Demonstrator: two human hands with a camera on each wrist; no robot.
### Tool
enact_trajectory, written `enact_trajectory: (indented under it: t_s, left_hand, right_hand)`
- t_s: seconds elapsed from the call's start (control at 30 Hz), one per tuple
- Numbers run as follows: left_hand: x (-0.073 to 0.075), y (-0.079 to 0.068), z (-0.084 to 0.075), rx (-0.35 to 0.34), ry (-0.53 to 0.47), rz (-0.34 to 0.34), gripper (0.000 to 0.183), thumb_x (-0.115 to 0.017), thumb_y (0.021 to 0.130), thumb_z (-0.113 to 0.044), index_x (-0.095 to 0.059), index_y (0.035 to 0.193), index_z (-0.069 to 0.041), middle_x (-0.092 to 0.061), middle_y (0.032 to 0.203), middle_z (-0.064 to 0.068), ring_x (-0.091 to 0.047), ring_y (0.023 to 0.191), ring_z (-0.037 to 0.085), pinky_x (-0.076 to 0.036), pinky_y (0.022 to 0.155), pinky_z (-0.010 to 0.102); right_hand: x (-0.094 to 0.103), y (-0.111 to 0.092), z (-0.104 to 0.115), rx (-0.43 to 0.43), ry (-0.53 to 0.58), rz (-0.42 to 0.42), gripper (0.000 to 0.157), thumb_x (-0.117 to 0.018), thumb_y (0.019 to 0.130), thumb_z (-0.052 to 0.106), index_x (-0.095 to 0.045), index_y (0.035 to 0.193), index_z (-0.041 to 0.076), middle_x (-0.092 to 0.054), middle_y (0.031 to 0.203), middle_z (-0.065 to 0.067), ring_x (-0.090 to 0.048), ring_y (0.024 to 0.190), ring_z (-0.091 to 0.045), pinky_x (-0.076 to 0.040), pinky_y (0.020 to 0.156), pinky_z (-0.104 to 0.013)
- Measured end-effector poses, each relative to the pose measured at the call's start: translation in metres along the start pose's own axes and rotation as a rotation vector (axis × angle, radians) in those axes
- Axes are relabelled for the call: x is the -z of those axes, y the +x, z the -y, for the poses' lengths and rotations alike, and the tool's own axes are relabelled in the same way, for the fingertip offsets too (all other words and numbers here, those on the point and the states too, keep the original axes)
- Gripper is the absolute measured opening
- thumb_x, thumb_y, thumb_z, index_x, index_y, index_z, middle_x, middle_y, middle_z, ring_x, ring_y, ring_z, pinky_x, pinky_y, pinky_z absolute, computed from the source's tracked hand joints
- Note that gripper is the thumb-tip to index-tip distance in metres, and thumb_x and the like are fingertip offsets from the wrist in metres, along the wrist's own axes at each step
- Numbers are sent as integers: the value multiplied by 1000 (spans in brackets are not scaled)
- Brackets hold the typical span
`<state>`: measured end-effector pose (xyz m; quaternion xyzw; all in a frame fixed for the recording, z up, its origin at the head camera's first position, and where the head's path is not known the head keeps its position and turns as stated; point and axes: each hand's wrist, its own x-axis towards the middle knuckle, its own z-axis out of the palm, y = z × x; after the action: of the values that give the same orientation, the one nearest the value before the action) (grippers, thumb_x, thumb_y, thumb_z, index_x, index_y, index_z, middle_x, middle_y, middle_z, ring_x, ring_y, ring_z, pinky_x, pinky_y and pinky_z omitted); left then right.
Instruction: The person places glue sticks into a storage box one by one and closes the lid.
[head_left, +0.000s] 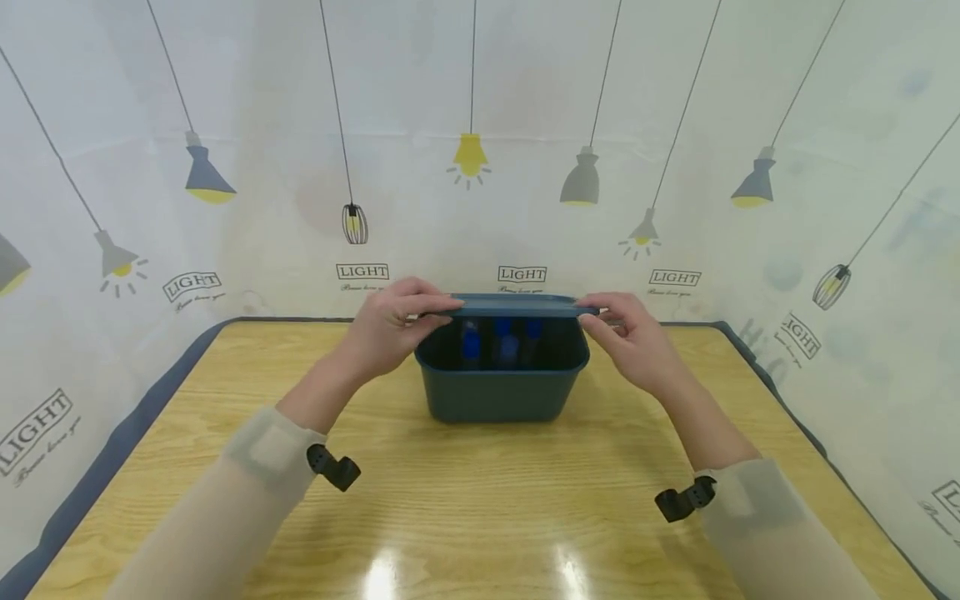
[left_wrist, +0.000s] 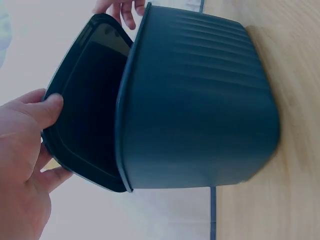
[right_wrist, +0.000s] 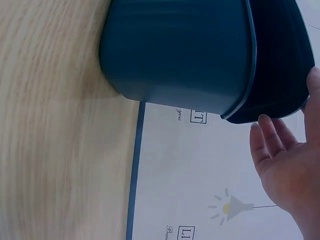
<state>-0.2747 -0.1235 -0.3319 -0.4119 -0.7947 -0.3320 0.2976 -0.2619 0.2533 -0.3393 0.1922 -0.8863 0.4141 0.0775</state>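
A dark teal storage bin [head_left: 498, 396] stands upright on the table. Its matching lid [head_left: 517, 306] is tilted over the opening, front edge raised and back edge down at the rim, as the left wrist view shows. My left hand [head_left: 393, 325] pinches the lid's left end between thumb and fingers. At the right end, my right hand [head_left: 630, 337] grips the lid the same way, thumb on the underside. Through the gap, several blue-topped items [head_left: 471, 346] show inside the bin; shadow hides their kind. The right wrist view has the lid [right_wrist: 280, 60] and bin wall [right_wrist: 180, 50].
The bin is on a light wood table [head_left: 465, 492] with a dark blue border along its edges. A pale wall cloth [head_left: 420, 200] printed with lamps surrounds the table at the back and sides. Black wrist cameras [head_left: 333, 468] sit on both sleeves.
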Motion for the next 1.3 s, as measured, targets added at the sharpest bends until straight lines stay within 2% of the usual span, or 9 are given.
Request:
enact_trajectory:
  t_s: [0.17, 0.33, 0.47, 0.57, 0.7, 0.9, 1.03, 1.13, 1.3]
  left_hand:
    - [-2, -16, 0, -29, -49, 39, 31, -87, 90, 2, -86, 119, -8, -77, 109, 9, -74, 103, 29, -59, 71, 37]
    - [-14, -33, 0, -106, -38, 12, 28, -89, 87, 2, -87, 114, -4, -76, 108, 12, -78, 109, 32, -64, 73, 36]
    - [-22, -43, 0, -129, -30, -11, 26, -91, 85, 2, -87, 111, -4, -76, 106, 12, -80, 110, 33, -65, 74, 34]
    - [-27, -49, -1, -119, -50, -13, 27, -91, 84, 4, -88, 109, -5, -75, 106, 12, -80, 111, 34, -66, 93, 50]
    - [-30, -55, -2, -100, -73, -8, 27, -90, 84, 6, -88, 108, -4, -74, 107, 12, -80, 113, 36, -49, 111, 72]
    - [-32, -61, 0, -61, -81, -7, 26, -90, 86, 4, -87, 110, -5, -75, 109, 11, -79, 116, 36, -49, 113, 69]
    - [-32, -60, 4, 42, -69, -8, 17, -85, 93, -2, -87, 110, -5, -77, 115, 12, -76, 121, 34, -62, 99, 55]
    - [-30, -57, 8, 202, -63, 51, 21, -78, 102, -13, -84, 121, -5, -72, 131, 16, -68, 135, 35, -62, 94, 53]
    - [-27, -50, 22, 538, -92, 226, 60, -67, 109, -42, -58, 160, -11, -43, 170, 15, -42, 158, 39, -43, 123, 64]
  right_hand:
    - [-3, -10, -9, 41, -24, 41, 36, -61, 115, 31, -69, 145, 13, -48, 163, -16, -51, 137, -36, -52, 103, -58]
    - [-10, -20, -18, 35, -49, 59, 35, -67, 112, 31, -71, 143, 14, -45, 166, -16, -45, 150, -38, -53, 108, -61]
    - [-17, -26, -24, 29, -45, 60, 36, -71, 110, 28, -72, 142, 13, -42, 168, -16, -40, 153, -40, -51, 111, -64]
    - [-21, -30, -29, 30, -41, 51, 35, -73, 108, 27, -73, 141, 14, -42, 168, -16, -40, 152, -39, -50, 111, -63]
    - [-25, -32, -33, 46, -31, 40, 35, -74, 107, 24, -74, 141, 15, -42, 167, -18, -47, 146, -37, -50, 109, -61]
    - [-29, -35, -33, 58, -1, 25, 34, -74, 107, 21, -74, 140, 14, -41, 167, -15, -59, 130, -34, -50, 105, -56]
    - [-29, -34, -33, 28, 20, 25, 32, -71, 110, 23, -73, 140, 13, -39, 169, -15, -59, 127, -33, -50, 105, -53]
    - [-28, -30, -33, -23, 19, 41, 34, -65, 113, 32, -72, 142, 15, -41, 168, -16, -60, 130, -36, -52, 106, -57]
    - [-28, -17, -35, -138, 31, 137, 58, -59, 112, 53, -51, 164, 29, -39, 173, -15, -60, 139, -42, -53, 108, -63]
